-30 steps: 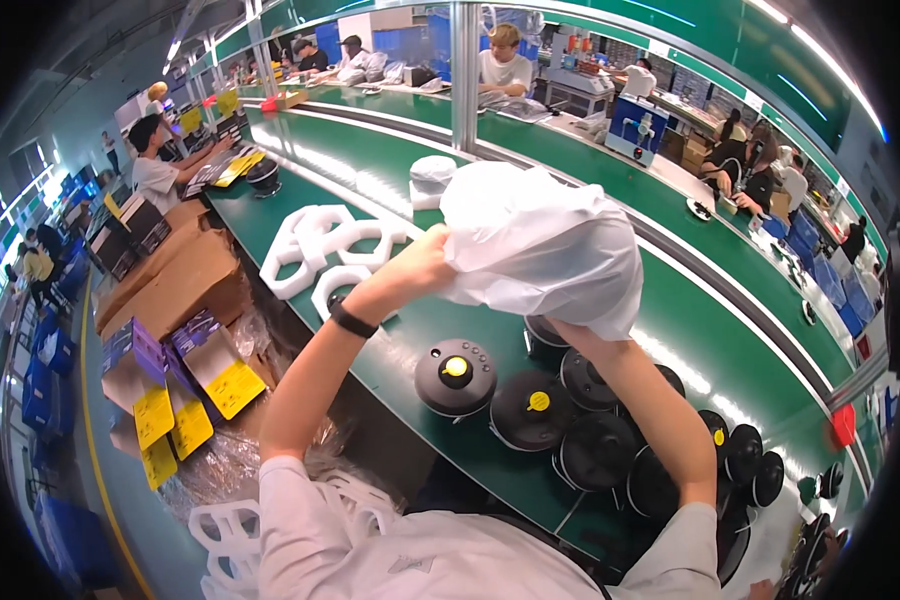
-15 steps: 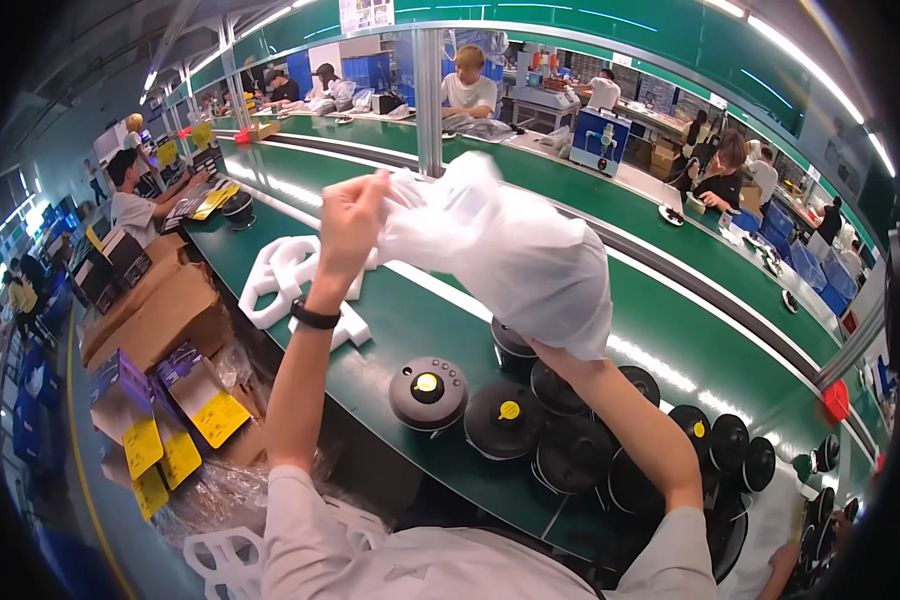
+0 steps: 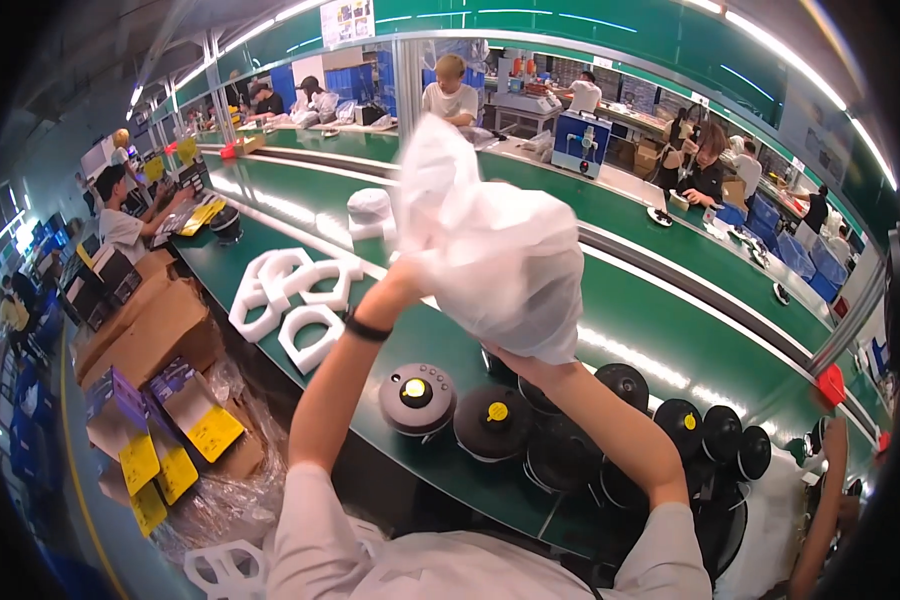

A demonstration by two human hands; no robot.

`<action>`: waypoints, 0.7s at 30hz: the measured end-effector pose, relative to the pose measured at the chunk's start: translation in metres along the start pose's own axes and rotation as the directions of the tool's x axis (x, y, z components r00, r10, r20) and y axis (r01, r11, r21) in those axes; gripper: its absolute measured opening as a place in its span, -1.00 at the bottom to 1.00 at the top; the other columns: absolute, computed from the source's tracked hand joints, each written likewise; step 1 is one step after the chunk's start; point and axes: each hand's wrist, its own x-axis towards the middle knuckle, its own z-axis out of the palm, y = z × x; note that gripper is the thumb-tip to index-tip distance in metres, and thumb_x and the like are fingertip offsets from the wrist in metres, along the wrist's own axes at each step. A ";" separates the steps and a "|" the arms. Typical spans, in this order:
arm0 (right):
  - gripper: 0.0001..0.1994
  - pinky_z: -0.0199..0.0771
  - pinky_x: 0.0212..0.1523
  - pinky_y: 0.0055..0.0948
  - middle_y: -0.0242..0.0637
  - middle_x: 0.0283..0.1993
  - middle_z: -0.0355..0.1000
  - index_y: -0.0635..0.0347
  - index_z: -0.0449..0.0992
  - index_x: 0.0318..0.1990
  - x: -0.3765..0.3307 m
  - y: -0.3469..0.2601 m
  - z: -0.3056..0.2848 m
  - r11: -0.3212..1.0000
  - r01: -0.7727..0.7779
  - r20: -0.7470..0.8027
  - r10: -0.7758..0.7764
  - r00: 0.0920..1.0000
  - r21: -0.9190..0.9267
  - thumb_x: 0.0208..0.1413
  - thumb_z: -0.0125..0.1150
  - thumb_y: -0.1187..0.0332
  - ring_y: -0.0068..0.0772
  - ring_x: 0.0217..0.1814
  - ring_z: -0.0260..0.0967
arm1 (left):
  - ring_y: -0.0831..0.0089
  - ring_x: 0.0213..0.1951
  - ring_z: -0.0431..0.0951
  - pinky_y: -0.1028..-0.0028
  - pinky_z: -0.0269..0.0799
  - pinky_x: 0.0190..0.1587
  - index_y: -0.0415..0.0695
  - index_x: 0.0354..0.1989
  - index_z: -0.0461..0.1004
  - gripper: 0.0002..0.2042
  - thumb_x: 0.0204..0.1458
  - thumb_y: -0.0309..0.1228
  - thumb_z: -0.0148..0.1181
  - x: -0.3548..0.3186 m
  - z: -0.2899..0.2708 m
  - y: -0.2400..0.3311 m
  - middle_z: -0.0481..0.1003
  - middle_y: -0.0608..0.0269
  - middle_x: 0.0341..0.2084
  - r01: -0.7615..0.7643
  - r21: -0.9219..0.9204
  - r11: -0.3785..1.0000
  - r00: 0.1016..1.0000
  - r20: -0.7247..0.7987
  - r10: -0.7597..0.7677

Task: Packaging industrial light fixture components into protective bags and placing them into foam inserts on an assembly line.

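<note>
A thin white bag [image 3: 510, 260] is held up over the green bench, bulging around something whose greyish shade shows through low on its right side. My right hand [image 3: 532, 368] holds it from below, the fingers covered by the bag. Against the bag's left side is my left hand [image 3: 407, 280], with a black band at the wrist; its fingers are hidden by the white sheet. The loose upper end of the bag stands up, blurred. Below on the bench sit a grey round device with a yellow tag [image 3: 417, 398] and a black round device with a yellow tag [image 3: 495, 424].
White foam frames [image 3: 305, 335] lie left on the green bench [image 3: 410, 465]. More black round devices [image 3: 560, 455] crowd the right. A white wrapped object [image 3: 370, 210] stands beyond the foam. Boxes with yellow flaps [image 3: 215, 425] are at lower left. Another person's arm [image 3: 832, 500] shows at right.
My left hand has come down from the bag's upper end to its left side, and that end now points upward. The bag has shifted slightly left. The white wrapped object has come into sight.
</note>
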 end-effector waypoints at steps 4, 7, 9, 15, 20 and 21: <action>-0.36 0.28 0.40 0.04 -0.12 0.45 0.16 -0.07 0.15 0.44 0.002 -0.006 0.042 0.913 -0.061 -0.029 0.080 0.996 0.403 0.35 -0.12 -0.18 -0.03 0.45 0.19 | 0.24 0.26 0.38 0.26 0.27 0.34 -0.24 0.30 0.34 -0.48 0.16 -0.37 0.21 0.017 0.059 0.079 0.42 0.09 0.24 -0.151 0.843 0.516 0.988 0.123 0.088; -0.33 0.31 0.38 0.07 0.05 0.43 0.18 0.03 0.16 0.45 -0.003 -0.011 0.017 0.760 -0.328 0.201 0.260 0.945 0.561 0.36 -0.14 -0.18 0.11 0.41 0.22 | 0.14 0.24 0.41 0.25 0.26 0.35 -0.25 0.26 0.37 -0.49 0.09 -0.46 0.21 0.019 0.076 0.093 0.47 0.00 0.16 -0.121 0.457 0.881 0.986 0.155 0.055; -0.30 0.34 0.37 0.06 0.17 0.42 0.16 0.11 0.13 0.46 -0.010 -0.016 0.003 0.881 -0.364 0.283 0.282 0.917 0.302 0.36 -0.15 -0.17 0.23 0.37 0.25 | 0.08 0.24 0.43 0.23 0.33 0.32 -0.25 0.26 0.37 -0.54 0.14 -0.52 0.11 0.049 0.076 0.067 0.45 -0.02 0.17 -0.713 0.701 -0.003 0.584 0.596 0.551; -0.31 0.20 0.45 -0.11 -0.12 0.44 0.19 0.23 0.09 0.47 -0.028 -0.073 -0.041 0.808 0.368 0.077 -0.376 0.923 -0.460 0.38 -0.11 -0.07 -0.14 0.48 0.15 | 0.40 -0.06 0.59 0.37 0.50 0.07 -0.29 0.11 0.47 -0.60 0.05 -0.64 0.10 0.059 0.144 0.099 0.60 0.07 -0.08 -0.718 0.585 0.378 0.654 0.380 0.654; 0.23 0.00 0.52 -0.02 0.00 0.56 -0.09 0.26 -0.11 0.52 -0.036 -0.088 0.052 0.208 0.430 0.333 -0.377 0.864 -0.879 -0.10 0.29 -0.43 0.00 0.57 -0.04 | 0.10 -0.28 0.66 0.33 0.54 -0.19 -0.29 -0.09 0.53 -0.73 0.00 -0.54 0.19 0.034 0.151 0.102 0.60 -0.11 -0.32 -0.630 0.610 0.481 0.678 0.131 0.723; 0.30 0.03 0.51 0.12 0.03 0.55 -0.10 0.28 -0.09 0.50 -0.041 -0.084 0.057 -0.163 0.488 0.508 -0.420 0.752 -0.857 -0.23 0.45 -0.38 0.09 0.59 -0.08 | 0.22 -0.32 0.65 0.39 0.53 -0.26 -0.32 -0.14 0.53 -0.80 0.08 -0.52 0.14 0.034 0.148 0.106 0.62 -0.01 -0.34 -0.638 0.589 0.495 0.677 0.123 0.726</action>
